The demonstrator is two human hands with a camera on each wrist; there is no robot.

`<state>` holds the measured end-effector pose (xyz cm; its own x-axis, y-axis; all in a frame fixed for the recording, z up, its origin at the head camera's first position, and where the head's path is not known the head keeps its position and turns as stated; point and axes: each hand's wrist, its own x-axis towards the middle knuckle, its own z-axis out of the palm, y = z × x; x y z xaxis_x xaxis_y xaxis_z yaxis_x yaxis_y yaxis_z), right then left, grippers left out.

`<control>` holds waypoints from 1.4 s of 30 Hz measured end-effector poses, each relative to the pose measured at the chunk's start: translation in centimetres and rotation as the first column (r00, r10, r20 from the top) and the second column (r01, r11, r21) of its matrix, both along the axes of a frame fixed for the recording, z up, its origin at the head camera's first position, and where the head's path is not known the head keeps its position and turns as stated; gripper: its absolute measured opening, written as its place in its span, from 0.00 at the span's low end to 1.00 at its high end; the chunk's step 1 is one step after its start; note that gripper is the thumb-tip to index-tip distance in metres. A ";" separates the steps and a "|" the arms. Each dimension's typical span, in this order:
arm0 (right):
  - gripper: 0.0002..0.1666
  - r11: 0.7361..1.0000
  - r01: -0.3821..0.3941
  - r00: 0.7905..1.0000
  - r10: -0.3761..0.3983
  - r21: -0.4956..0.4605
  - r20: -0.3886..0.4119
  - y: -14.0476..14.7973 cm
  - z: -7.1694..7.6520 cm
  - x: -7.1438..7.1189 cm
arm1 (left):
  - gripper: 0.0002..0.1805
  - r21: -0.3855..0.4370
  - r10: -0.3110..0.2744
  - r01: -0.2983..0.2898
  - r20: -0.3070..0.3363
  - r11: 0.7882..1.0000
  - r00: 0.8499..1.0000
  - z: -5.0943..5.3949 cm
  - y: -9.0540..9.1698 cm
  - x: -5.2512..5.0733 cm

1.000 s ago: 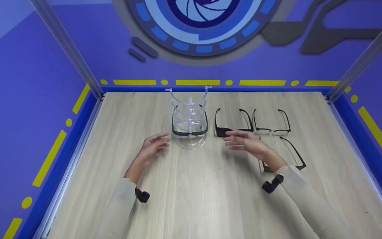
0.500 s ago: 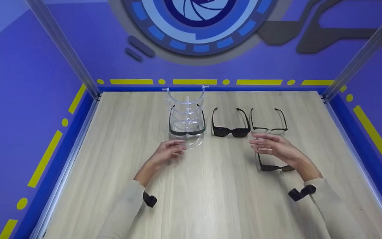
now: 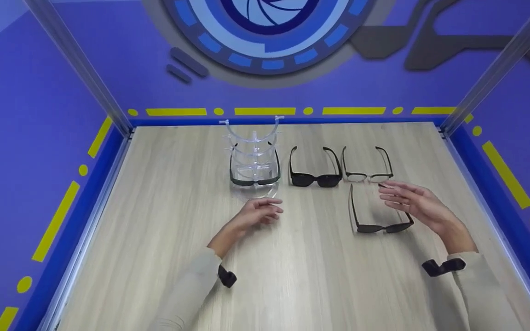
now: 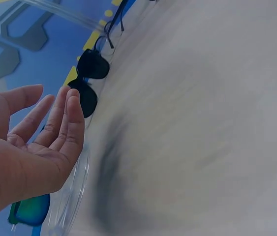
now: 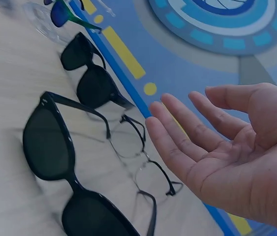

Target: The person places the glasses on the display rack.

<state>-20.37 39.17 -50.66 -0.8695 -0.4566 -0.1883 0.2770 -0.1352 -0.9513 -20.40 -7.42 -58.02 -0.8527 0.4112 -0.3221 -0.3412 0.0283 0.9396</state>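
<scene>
My left hand (image 3: 252,217) hovers just in front of a clear plastic eyewear stand (image 3: 255,134), fingers loosely bent and holding nothing. Low on that stand sits a pair of sunglasses (image 3: 246,182); its lens (image 4: 32,210) looks mirrored green in the left wrist view. My right hand (image 3: 426,210), also holding nothing, is above the right side of the front dark sunglasses (image 3: 370,228), hiding part of one temple. Its fingers look nearly straight in the right wrist view. Black sunglasses (image 3: 305,179) and clear-lens glasses (image 3: 357,177) stand in a row right of the stand, temples unfolded.
A pale wood-grain table (image 3: 154,193) lies under everything. Blue printed panels (image 3: 182,99) enclose its back and sides, with metal posts (image 3: 78,69) at the rear corners. Each wrist carries a small black camera mount (image 3: 227,276).
Both hands have moved to the right: the left from beside the stand to its front, the right from over the black sunglasses to the front pair. The glasses stay put; the head view shifts slightly.
</scene>
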 end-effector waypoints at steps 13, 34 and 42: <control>0.26 0.983 0.043 0.998 -0.034 -0.178 0.051 5.9 -1.7 0.7 | 0.24 0.139 -0.094 0.082 0.080 0.987 0.992 -0.8 6.7 0.4; 0.27 0.983 0.068 0.987 -0.041 -0.172 0.158 8.2 -6.7 2.5 | 0.32 0.233 -0.096 0.047 0.200 0.971 0.975 -2.1 18.1 1.0; 0.28 0.978 0.056 0.983 -0.020 -0.199 0.180 7.1 -7.2 2.5 | 0.34 0.228 -0.049 0.001 0.203 0.974 0.978 -2.4 19.8 1.2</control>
<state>-17.87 46.32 -57.83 -0.8484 -0.4682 -0.2470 0.4287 -0.3339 -0.8395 -19.21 12.39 -60.38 -0.7658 0.5139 -0.3865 -0.5303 -0.1647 0.8317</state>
